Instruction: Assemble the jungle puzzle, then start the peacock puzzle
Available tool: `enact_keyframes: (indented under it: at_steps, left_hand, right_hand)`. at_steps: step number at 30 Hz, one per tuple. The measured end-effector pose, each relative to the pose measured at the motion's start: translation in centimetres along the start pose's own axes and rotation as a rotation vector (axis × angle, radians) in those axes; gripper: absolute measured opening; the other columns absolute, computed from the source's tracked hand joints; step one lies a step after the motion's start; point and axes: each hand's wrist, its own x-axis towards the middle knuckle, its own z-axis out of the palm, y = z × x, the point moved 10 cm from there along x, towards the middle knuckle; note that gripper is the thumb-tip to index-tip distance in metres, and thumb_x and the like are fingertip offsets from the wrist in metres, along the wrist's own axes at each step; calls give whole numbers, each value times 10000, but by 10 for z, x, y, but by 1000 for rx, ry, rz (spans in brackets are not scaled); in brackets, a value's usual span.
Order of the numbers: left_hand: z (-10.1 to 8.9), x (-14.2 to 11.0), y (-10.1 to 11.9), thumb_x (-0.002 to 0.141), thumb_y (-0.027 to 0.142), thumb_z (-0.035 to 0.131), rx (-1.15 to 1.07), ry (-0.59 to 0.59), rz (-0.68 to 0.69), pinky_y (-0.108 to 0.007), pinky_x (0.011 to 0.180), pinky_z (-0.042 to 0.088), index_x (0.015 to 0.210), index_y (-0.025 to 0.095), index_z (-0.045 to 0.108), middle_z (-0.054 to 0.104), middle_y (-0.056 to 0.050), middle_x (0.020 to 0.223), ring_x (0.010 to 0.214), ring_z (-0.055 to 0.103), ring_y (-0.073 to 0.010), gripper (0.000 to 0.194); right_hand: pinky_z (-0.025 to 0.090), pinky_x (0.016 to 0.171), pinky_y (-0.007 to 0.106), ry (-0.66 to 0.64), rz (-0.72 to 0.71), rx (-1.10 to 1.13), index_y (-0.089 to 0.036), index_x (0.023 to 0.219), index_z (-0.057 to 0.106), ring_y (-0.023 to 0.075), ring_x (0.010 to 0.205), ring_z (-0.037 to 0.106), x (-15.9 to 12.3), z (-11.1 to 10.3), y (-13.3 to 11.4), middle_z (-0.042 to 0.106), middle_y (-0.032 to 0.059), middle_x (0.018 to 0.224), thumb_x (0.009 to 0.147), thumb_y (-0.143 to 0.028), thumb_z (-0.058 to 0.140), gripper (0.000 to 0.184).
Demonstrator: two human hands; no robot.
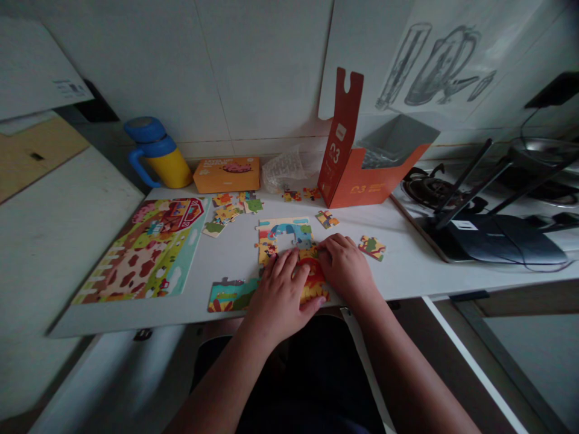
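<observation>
A partly joined jigsaw puzzle [286,229] lies flat on the white counter, with a gap showing the white surface in its upper middle. My left hand [277,292] rests palm down over its lower left part, fingers stretched out and thumb apart. At the puzzle's right edge, my right hand [344,265] has its fingers bent and close together against the pieces. Left of my left hand lies a joined green-blue puzzle section [230,295], partly covered by it. Loose puzzle pieces [372,247] lie to the right and behind. My hands hide some of the puzzle.
A farm picture board [140,253] lies at the left. More loose pieces [226,213] sit before an orange box [227,175]. Behind stand a blue-yellow jug [158,154], clear plastic wrap [284,172] and an open red box [366,175]. A black router [502,235] and stove are rightward.
</observation>
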Motion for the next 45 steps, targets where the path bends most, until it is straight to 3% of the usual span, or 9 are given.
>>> enact_keyframes:
  at_steps: [25,39,45]
  left_hand:
    - [-1,1,2,966,573,720,-2,11,19,-667,1309,354,1324,224,636,600,-146,1586,1538,474,-375,507]
    - [-4,2,7,969,524,744,-4,-20,35,-650,1318,351,1347,211,636,626,-136,1548,1498,512,-360,503]
    - [-6,-1,7,958,527,765,-20,18,45,-600,1283,409,1335,194,654,646,-152,1510,1427,570,-355,515]
  right_hand:
    - [493,891,371,-83,-110,-71,-232,1031,767,263,1013,622,-3,9,-12,724,98,1090,1040,-177,567,207]
    - [490,910,370,-57,-80,-44,-214,958,731,265,1005,627,-2,5,-11,724,96,1040,1008,-132,559,198]
    - [489,965,411,35,-6,-59,-209,1027,734,287,1030,629,-2,-3,-2,743,113,1059,1024,-160,530,209]
